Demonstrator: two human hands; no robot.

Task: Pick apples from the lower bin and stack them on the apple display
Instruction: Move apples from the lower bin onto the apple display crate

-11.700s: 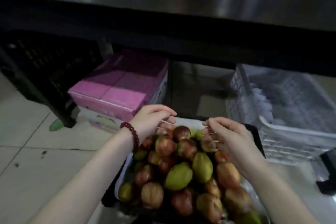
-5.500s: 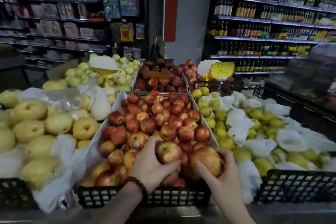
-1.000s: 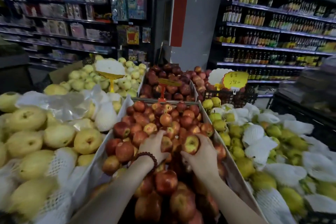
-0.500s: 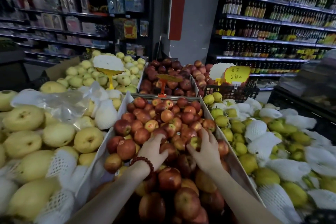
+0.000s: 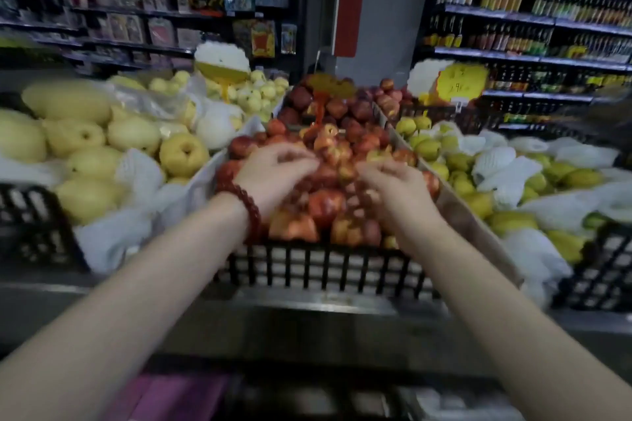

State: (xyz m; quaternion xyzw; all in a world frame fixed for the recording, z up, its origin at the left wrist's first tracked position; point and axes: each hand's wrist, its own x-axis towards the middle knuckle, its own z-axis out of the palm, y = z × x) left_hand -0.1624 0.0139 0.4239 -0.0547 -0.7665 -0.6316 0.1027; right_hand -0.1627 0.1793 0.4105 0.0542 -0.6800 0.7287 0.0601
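Drawing back, left hand (image 5: 273, 174) and right hand (image 5: 393, 191) leave apples (image 5: 325, 205).

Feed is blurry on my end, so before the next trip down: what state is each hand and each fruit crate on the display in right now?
left hand: open, empty, over the apples
right hand: open, empty, over the apples
bead bracelet: on the left wrist
apple crate: heaped full of red apples
pear crate: full, some fruit in foam nets
green fruit crate: full, several pieces in white foam nets
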